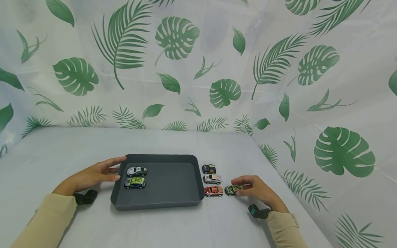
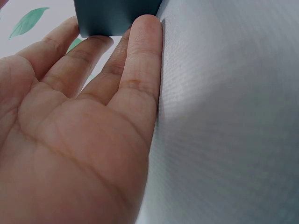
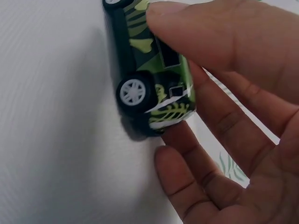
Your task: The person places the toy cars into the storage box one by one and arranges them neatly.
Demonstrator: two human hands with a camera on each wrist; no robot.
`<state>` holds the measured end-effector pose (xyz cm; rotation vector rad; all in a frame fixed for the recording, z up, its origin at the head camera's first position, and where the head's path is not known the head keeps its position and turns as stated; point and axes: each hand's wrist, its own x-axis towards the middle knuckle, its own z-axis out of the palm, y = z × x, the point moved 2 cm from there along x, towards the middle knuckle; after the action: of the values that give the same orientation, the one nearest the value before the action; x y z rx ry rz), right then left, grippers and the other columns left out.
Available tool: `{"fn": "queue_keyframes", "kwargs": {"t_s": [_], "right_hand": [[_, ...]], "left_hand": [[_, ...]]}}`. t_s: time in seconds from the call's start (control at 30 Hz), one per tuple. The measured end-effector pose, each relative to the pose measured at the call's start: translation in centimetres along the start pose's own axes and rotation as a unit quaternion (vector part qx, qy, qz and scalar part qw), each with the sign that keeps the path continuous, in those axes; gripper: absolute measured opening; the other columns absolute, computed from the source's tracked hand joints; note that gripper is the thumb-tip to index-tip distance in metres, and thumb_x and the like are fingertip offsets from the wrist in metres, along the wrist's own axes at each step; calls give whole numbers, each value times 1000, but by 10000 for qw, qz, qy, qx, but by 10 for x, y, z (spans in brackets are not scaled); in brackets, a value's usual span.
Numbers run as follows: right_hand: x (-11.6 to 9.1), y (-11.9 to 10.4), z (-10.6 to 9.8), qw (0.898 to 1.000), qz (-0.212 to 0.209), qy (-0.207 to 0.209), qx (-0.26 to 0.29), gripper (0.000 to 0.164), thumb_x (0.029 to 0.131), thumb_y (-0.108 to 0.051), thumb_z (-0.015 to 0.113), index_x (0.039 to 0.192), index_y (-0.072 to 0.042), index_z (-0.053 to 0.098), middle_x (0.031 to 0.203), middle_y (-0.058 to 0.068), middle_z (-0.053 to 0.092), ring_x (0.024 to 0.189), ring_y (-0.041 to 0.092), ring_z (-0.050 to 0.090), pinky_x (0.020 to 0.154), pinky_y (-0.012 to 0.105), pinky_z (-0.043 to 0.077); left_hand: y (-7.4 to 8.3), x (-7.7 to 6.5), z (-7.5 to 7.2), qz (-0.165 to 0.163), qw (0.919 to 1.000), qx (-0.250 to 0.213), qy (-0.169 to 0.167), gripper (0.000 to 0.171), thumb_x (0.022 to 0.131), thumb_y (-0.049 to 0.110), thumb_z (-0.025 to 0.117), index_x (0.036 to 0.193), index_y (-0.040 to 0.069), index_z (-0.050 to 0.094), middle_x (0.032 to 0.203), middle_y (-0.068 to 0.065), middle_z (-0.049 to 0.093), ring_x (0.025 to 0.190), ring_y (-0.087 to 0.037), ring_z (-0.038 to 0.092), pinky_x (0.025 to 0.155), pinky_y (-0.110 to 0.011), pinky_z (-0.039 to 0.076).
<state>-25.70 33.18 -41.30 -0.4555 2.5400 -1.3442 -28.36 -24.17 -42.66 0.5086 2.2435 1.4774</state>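
Note:
A dark grey tray [image 1: 167,203] lies on the white table, with a white toy car [image 1: 136,171] and a blue-and-yellow toy car [image 1: 135,182] inside near its left wall. My left hand [image 1: 96,174] touches the tray's left side with extended fingers, and in the left wrist view the fingertips [image 2: 145,35] meet the tray wall [image 2: 105,18]. To the right of the tray, my right hand [image 1: 255,189] pinches a green camouflage toy car [image 1: 231,190] between thumb and fingers. The right wrist view shows this car [image 3: 145,60] close over the table, its wheels facing the cloth.
Between the tray and the right hand, a dark blue toy car [image 1: 209,168], a white-and-pink toy car [image 1: 212,178] and a red toy car [image 1: 213,191] stand in a column. A leaf-print curtain [image 1: 186,86] hangs behind the table and along its right side.

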Motion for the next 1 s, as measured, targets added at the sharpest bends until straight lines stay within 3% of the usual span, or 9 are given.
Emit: {"fn": "queue_keyframes", "kwargs": {"t_s": [0.43, 1.0], "right_hand": [[0, 2, 3, 9999, -38, -119, 41, 40, 86, 6, 82, 123, 14, 72, 122, 26, 74, 91, 12, 72, 80, 24, 56], [-2, -10, 1, 9997, -133, 88, -172, 37, 89, 2, 82, 124, 11, 74, 123, 25, 75, 92, 17, 72, 79, 25, 57]], "left_hand": [[-2, 1, 0, -16, 10000, 30, 12, 86, 106, 21, 72, 171, 1, 21, 174, -36, 14, 154, -64, 26, 115, -72, 39], [-2, 1, -1, 40, 10000, 32, -7, 86, 106, 21, 72, 171, 0, 21, 174, -36, 16, 153, -64, 27, 115, -72, 40]]}}
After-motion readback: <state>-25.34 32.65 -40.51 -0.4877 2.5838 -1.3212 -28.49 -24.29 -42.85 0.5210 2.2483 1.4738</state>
